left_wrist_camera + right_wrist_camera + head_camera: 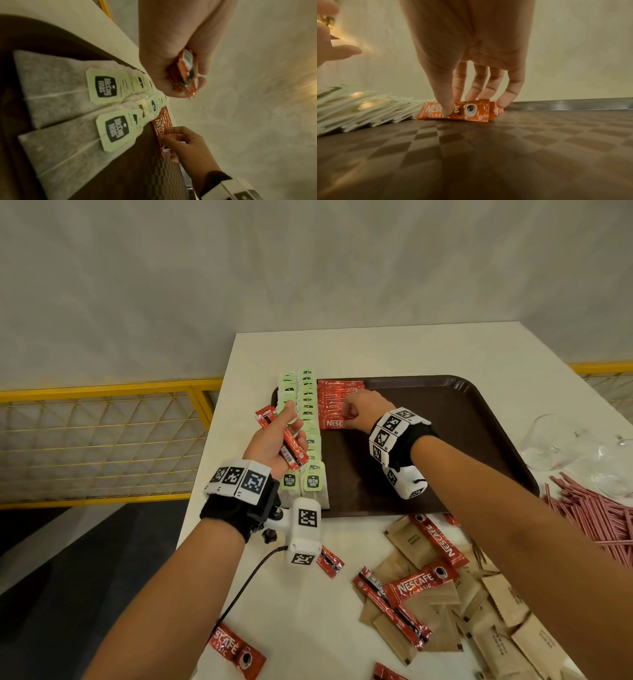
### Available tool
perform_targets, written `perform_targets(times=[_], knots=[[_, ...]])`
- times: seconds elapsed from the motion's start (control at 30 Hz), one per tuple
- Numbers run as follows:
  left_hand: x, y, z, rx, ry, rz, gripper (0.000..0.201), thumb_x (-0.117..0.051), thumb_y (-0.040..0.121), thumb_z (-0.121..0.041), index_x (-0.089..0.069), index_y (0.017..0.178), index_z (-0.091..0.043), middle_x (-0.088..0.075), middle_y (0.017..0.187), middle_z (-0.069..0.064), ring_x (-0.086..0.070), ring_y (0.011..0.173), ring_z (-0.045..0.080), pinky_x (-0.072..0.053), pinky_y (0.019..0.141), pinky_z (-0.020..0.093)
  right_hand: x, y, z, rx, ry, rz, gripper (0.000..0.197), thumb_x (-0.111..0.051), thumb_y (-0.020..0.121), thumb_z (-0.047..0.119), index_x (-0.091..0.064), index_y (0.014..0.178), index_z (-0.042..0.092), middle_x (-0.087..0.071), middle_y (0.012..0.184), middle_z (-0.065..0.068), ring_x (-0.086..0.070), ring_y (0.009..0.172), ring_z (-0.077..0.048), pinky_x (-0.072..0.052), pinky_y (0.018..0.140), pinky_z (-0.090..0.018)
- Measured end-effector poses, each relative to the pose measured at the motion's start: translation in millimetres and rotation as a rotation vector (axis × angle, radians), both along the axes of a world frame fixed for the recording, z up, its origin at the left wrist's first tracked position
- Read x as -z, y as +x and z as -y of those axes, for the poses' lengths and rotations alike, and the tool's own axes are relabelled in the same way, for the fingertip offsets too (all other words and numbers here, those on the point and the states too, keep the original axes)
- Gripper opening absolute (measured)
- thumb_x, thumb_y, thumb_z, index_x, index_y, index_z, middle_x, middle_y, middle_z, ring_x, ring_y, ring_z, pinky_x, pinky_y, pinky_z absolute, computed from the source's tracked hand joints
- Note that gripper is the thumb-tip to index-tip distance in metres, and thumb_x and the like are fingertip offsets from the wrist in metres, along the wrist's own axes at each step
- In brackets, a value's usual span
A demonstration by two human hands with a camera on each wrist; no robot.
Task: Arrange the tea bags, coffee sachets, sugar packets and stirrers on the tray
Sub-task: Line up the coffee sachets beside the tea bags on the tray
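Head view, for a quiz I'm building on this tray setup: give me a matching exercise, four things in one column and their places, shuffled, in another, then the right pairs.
Things:
1. McCoy tea bags
2. Row of Nescafe sachets
3. Pink stirrers
4. Brown sugar packets

Places:
A. Heaped on the table at its right edge
B. Two rows along the tray's left side
C. Loose pile on the table, near side of the tray
D. On the tray under the right hand

Pairs: 1-B, 2-D, 3-A, 4-C

A: What's worn on the arms?
B: Bare forearms; a black wrist strap [236, 517] on each, ringed with white blocks [390, 429] bearing black square codes.
A: Anything else?
B: White camera housings [303, 530]; a black cable [246, 580] trails from the left.
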State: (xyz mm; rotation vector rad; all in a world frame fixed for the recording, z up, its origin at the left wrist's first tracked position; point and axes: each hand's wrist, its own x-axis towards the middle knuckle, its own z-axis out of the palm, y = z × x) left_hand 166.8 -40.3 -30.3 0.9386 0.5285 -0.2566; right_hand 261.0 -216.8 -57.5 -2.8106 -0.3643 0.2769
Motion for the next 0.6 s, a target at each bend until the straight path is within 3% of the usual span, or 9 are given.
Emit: perform_targets(times=[0.1, 0.27, 0.33, 0.4, 0.5, 0.6], knots=[[-2, -2, 5, -0.009, -0.041, 0.013, 0.023, -0.058, 0.091, -0.032, -0.056, 0.088, -0.009, -0.051, 0.067, 0.001, -0.051, 0.045, 0.010, -0.048, 0.047, 0.019, 1, -1, 1, 0.007, 0.003, -0.017, 0.029, -0.069, 0.081, 0.028, -0.059, 0.106, 0.018, -0.051, 0.116, -0.006, -0.047, 0.113, -0.025, -0.044, 0.096, -0.044], [-5, -1, 9, -0.014, -0.129, 0.022, 0.030, -0.049, 0.095, -0.035, -0.056, 0.090, -0.007, -0.051, 0.067, 0.004, -0.052, 0.061, 0.013, -0.057, 0.059, 0.029, -8, -7, -1, 0.007, 0.049, 0.063, 0.035, -0.068, 0.082, 0.033, -0.058, 0.112, 0.019, -0.051, 0.119, -0.006, -0.042, 0.118, -0.025, -0.042, 0.097, -0.041], [-7, -2, 11, -0.013, -0.144, 0.060, 0.033, -0.044, 0.097, -0.038, -0.057, 0.093, -0.007, -0.056, 0.077, 0.008, -0.056, 0.070, 0.017, -0.054, 0.071, 0.035, -22, -16, -6, -0.024, 0.275, 0.081, 0.031, -0.068, 0.083, 0.034, -0.062, 0.106, 0.015, -0.057, 0.105, -0.002, -0.052, 0.101, -0.014, -0.043, 0.084, -0.025], [-10, -2, 12, -0.017, -0.155, 0.117, 0.037, -0.038, 0.098, -0.040, -0.057, 0.099, -0.008, -0.059, 0.101, 0.014, -0.059, 0.086, 0.023, -0.049, 0.082, 0.038, -40, -31, -16, -0.076, 0.532, -0.068, 0.027, -0.067, 0.084, 0.033, -0.064, 0.100, 0.012, -0.061, 0.090, 0.004, -0.055, 0.082, -0.004, -0.042, 0.071, -0.015], [-14, -3, 14, 0.022, -0.174, 0.197, 0.046, -0.028, 0.099, -0.045, -0.053, 0.116, -0.011, -0.053, 0.128, 0.017, -0.056, 0.112, 0.030, -0.048, 0.088, 0.042, -54, -48, -30, -0.207, 0.572, -0.337, 0.016, -0.066, 0.085, 0.030, -0.064, 0.090, 0.015, -0.062, 0.083, 0.000, -0.057, 0.072, -0.009, -0.047, 0.064, -0.020], [-16, -7, 15, 0.065, -0.155, 0.237, 0.049, -0.027, 0.097, -0.049, -0.045, 0.131, -0.017, -0.056, 0.120, 0.012, -0.059, 0.103, 0.026, -0.050, 0.080, 0.039, -55, -52, -36, -0.229, 0.574, -0.323, 0.016, -0.072, 0.081, 0.023, -0.058, 0.076, 0.016, -0.062, 0.078, -0.008, -0.055, 0.066, -0.021, -0.044, 0.057, -0.024]])
